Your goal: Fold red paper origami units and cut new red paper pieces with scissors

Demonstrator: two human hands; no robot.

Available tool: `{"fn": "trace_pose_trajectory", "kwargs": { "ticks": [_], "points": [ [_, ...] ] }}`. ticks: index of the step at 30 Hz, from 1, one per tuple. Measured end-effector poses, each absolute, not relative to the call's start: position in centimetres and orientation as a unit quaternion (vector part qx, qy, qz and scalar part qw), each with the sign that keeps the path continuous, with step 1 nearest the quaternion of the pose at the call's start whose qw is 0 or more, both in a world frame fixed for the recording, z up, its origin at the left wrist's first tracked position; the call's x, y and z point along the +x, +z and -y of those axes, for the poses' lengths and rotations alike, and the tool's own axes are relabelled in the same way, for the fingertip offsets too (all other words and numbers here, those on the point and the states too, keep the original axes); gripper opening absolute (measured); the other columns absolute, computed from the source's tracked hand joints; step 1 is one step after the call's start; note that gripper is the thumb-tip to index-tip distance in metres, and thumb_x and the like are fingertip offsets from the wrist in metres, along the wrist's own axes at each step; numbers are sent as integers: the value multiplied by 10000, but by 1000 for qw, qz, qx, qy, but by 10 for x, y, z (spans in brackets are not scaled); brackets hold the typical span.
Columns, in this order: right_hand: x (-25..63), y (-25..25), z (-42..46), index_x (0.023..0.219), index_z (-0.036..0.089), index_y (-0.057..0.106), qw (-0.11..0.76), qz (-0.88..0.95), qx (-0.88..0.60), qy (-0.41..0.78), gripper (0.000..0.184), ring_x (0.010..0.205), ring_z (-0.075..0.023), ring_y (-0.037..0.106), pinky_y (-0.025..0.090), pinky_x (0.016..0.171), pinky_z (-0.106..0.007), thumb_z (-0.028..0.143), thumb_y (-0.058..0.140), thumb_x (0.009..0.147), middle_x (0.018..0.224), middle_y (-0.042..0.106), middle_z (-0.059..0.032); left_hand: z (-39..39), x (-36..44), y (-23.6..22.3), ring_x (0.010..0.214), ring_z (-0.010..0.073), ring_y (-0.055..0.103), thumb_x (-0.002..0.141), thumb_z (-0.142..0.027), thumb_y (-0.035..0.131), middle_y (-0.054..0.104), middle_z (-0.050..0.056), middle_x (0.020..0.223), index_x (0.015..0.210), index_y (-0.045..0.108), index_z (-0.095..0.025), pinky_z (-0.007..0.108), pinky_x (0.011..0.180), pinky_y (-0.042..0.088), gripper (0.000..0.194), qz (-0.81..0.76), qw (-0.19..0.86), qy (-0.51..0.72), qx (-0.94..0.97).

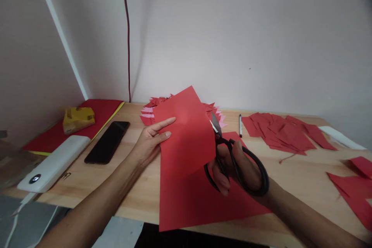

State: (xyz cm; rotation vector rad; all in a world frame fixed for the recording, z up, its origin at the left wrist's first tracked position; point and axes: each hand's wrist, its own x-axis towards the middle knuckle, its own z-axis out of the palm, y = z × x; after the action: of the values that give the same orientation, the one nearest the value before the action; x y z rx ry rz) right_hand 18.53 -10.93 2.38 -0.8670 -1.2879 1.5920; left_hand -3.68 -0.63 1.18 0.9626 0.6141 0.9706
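Observation:
My left hand [152, 139] grips a sheet of red paper [186, 124] by its left side, thumb and forefinger lying over the front. In my right hand [232, 166] is a pair of black-handled scissors [258, 166], fingers through the loops. Their blades are parted at the paper's right edge; the paper hides part of them. Under the held sheet, a larger red sheet [186, 201] lies on the table and reaches its front edge. Behind the held sheet are red and pink cut paper pieces [215, 112] with pointed ends.
At the left are a black phone [107, 142], a white power bank [55, 164] with a cable, and a yellow packet [78, 119] on red sheets. A marker [240, 126] lies beside piled red paper pieces [279, 131]. More red scraps [351, 186] lie far right. A wall stands behind.

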Motion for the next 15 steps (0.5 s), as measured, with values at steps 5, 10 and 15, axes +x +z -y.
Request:
{"fn": "trace_pose_trajectory", "kwargs": {
  "ticks": [5, 10, 15],
  "points": [
    [185, 25, 105, 776, 188, 558, 439, 540, -376, 612, 703, 383, -132, 508, 401, 434, -256, 779, 186, 853, 427, 494, 30, 5, -38, 13, 960, 216, 706, 731, -154, 760, 720, 135, 1099, 1248, 633, -205, 363, 946, 521, 535, -282, 730, 442, 438],
    [184, 28, 104, 750, 175, 563, 446, 517, -384, 622, 691, 349, -117, 475, 377, 389, -237, 748, 199, 878, 414, 477, 33, 4, -38, 12, 949, 216, 708, 731, -143, 756, 723, 132, 1091, 1256, 627, -204, 373, 951, 520, 544, -285, 733, 444, 429],
    [184, 30, 106, 715, 159, 572, 454, 489, -400, 629, 725, 297, -95, 447, 328, 344, -206, 739, 174, 889, 370, 437, 44, 4, -38, 10, 956, 199, 706, 746, -133, 741, 718, 133, 1107, 1257, 624, -203, 335, 931, 530, 529, -280, 735, 444, 429]
  ]
}}
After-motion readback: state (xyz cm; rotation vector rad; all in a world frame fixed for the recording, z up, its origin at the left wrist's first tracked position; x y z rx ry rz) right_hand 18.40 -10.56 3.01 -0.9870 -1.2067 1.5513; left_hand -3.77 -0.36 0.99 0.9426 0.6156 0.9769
